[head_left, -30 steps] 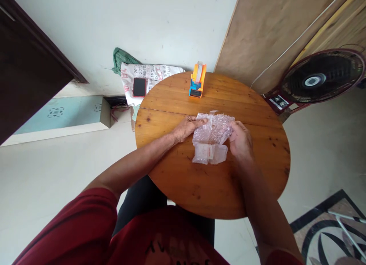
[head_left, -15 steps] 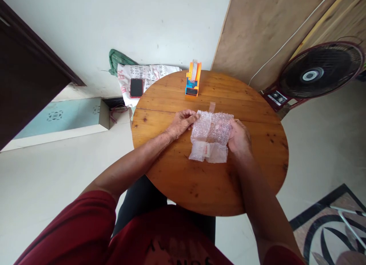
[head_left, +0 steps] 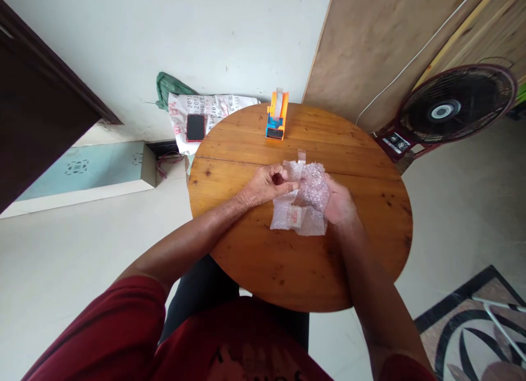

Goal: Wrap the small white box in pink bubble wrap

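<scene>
Though the bubble wrap [head_left: 314,186] on the round wooden table [head_left: 287,277] looks partly folded, its tape end [head_left: 301,157] juts out unpressed; my right hand [head_left: 340,202] clamps one side, my left hand [head_left: 263,188] touches the other, its grip unclear.

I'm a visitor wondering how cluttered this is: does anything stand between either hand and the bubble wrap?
Nothing visible does. The left hand and right hand are both on the bubble wrap. The orange tape dispenser stands beyond it, toward the far edge of the table, out of their way.
</scene>
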The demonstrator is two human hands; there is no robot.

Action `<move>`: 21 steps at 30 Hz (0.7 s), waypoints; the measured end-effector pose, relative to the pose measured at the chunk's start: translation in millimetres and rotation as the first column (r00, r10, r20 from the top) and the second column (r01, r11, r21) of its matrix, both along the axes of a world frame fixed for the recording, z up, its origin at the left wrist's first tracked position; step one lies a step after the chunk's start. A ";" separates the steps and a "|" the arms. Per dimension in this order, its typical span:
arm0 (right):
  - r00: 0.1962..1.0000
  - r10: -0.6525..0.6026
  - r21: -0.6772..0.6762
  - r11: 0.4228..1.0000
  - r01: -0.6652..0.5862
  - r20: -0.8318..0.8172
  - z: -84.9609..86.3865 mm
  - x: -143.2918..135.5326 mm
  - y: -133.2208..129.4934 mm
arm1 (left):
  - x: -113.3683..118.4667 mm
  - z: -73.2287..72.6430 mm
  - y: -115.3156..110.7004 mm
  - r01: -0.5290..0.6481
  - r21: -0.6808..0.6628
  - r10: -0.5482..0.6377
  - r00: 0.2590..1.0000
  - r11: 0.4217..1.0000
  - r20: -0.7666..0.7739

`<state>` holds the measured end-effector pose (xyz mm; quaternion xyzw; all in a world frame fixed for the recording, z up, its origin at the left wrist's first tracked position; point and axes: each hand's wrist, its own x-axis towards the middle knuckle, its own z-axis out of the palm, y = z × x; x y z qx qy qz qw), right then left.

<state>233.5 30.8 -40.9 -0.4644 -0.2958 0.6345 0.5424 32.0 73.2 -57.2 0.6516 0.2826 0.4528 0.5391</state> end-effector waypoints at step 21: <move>0.953 -0.301 0.098 0.950 0.295 0.045 -20.1 18.2 10.9 | -12.5 5.5 27.1 -0.099 -0.511 0.245 0.942 0.854 0.228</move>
